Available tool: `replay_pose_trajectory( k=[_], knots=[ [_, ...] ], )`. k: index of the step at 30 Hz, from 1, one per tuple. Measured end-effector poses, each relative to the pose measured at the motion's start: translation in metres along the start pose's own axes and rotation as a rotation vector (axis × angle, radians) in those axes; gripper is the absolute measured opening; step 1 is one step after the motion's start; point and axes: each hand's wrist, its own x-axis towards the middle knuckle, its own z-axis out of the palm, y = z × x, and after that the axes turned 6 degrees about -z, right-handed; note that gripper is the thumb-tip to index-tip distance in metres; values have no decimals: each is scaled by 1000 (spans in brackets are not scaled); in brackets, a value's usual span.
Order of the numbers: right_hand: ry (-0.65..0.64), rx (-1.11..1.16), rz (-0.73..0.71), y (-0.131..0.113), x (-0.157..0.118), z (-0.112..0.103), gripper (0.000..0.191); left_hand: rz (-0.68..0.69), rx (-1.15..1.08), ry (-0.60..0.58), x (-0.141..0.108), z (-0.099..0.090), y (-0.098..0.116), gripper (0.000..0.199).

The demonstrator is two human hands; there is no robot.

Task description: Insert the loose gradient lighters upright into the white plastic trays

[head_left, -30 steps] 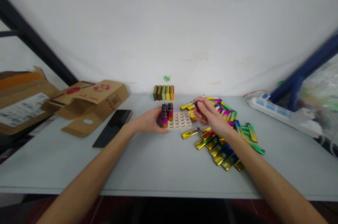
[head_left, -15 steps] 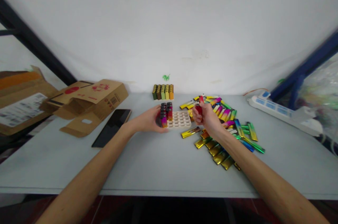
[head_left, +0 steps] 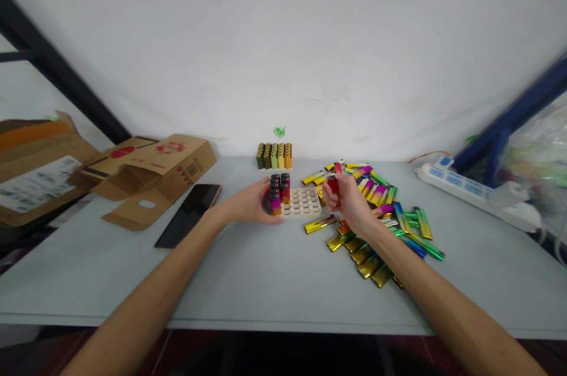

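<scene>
A pale tray (head_left: 303, 202) with rows of holes lies on the table, and several lighters (head_left: 276, 205) in purple, red and orange stand upright at its left end. My left hand (head_left: 253, 201) is curled around that end, thumb at the front and fingers partly hidden behind the lighters. Just right of the tray, my right hand (head_left: 348, 196) is closed around a red lighter (head_left: 333, 185); a second red piece shows above its fingers. Beneath and beside this hand spreads a loose pile of shiny lighters (head_left: 367, 267) in gold, green, blue and purple.
Against the wall stands a filled block of lighters (head_left: 274, 156). To the left are a dark phone (head_left: 188, 215), an opened cardboard box (head_left: 186, 157) and another carton (head_left: 39, 181). A white power strip (head_left: 478, 193) lies at the right, near a blue post (head_left: 500, 140).
Both hands hold almost the same places. The whole view has shifted very slightly; the lighters in the tray look unchanged.
</scene>
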Motion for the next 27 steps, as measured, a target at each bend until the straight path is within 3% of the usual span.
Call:
replay_pose_trajectory(
  k=[5,9,20,27],
  knots=[
    [0,36,-44,3,2,2,66,-12,-27,-5,0,0,0,84],
    [22,54,-107,6,-1,6,58,-2,-28,-3,1,0,1,85],
    [52,-282,-323,20,-11,29,31,9,-7,-20,0,-1,4,77],
    [7,-500,-454,29,-9,29,22,14,11,-17,0,0,3,72]
  ],
)
